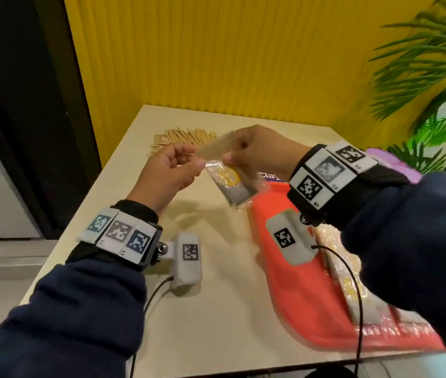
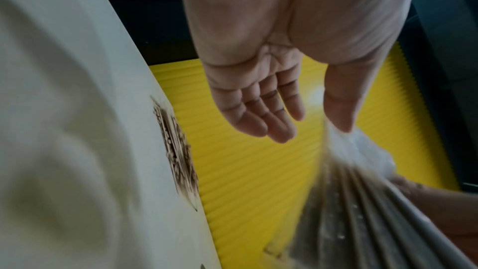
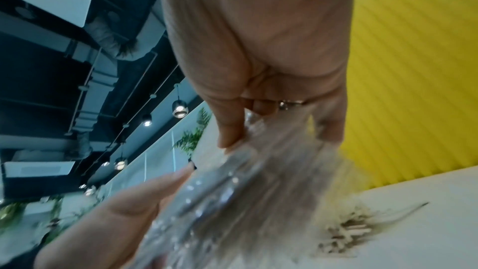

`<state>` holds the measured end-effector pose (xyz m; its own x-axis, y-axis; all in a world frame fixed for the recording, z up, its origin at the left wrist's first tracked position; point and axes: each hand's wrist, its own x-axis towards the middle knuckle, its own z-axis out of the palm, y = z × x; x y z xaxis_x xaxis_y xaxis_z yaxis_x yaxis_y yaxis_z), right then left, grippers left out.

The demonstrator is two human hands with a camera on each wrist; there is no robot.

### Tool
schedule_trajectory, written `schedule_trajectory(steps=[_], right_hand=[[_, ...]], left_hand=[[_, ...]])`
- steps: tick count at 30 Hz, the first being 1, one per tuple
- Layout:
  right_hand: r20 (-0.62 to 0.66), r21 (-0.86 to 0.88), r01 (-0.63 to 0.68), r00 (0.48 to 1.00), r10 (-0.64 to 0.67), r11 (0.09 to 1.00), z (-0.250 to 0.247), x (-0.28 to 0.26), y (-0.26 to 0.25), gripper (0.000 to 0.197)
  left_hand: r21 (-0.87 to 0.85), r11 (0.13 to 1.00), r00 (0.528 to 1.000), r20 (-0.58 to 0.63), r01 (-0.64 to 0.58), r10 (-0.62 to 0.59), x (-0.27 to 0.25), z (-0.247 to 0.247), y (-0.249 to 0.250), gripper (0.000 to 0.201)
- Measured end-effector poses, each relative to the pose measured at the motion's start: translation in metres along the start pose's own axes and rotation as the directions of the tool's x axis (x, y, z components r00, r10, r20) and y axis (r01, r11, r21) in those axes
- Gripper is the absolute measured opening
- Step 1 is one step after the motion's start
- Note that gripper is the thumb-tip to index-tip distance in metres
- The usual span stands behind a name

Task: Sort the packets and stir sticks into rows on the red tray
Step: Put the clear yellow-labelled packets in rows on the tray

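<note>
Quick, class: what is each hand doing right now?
Left hand: pinches the clear packet at its top edge.
Right hand: grips the same packet.

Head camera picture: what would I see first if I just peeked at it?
First, two hands raised over the table: the left hand and right hand both pinch a clear plastic packet with yellow inside. Next, the bright red tray at the right, and the pile of wooden stir sticks by the yellow wall.
</note>
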<state>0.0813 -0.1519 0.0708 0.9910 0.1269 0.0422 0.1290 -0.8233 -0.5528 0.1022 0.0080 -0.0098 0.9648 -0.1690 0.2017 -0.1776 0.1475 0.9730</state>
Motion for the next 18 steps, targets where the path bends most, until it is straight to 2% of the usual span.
schedule_trajectory(steps=[2,6,9,10,12,16,18], right_hand=[[-0.049,0.172,-0.045,0.997,0.054,0.984,-0.022,-0.018,0.016,0.02],[-0.085,0.435,-0.06,0.991,0.107,0.899,-0.056,-0.059,0.044,0.018],[-0.099,0.577,-0.036,0.988,0.114,0.816,-0.073,-0.09,0.058,0.022],[-0.107,0.618,-0.026,0.987,0.116,0.786,-0.076,-0.099,0.061,0.022],[-0.128,0.682,0.0,0.985,0.119,0.731,-0.077,-0.116,0.065,0.022],[-0.148,0.747,0.038,0.983,0.111,0.664,-0.068,-0.14,0.074,0.021],[-0.163,0.77,0.055,0.98,0.112,0.635,-0.062,-0.151,0.079,0.019]], left_hand=[[-0.022,0.999,0.998,0.049,0.032,-0.031,-0.005,0.008,0.004,0.02],[-0.047,0.997,0.991,0.121,0.068,-0.062,-0.018,0.027,0.014,0.02],[0.002,0.996,0.968,0.239,0.086,-0.084,-0.03,0.051,0.024,0.034],[0.024,0.995,0.951,0.294,0.096,-0.099,-0.035,0.061,0.027,0.044],[0.048,0.992,0.908,0.399,0.118,-0.127,-0.046,0.084,0.033,0.05],[0.076,0.99,0.802,0.58,0.119,-0.141,-0.068,0.128,0.04,0.073],[0.046,0.99,0.764,0.631,0.135,-0.133,-0.079,0.145,0.041,0.067]])
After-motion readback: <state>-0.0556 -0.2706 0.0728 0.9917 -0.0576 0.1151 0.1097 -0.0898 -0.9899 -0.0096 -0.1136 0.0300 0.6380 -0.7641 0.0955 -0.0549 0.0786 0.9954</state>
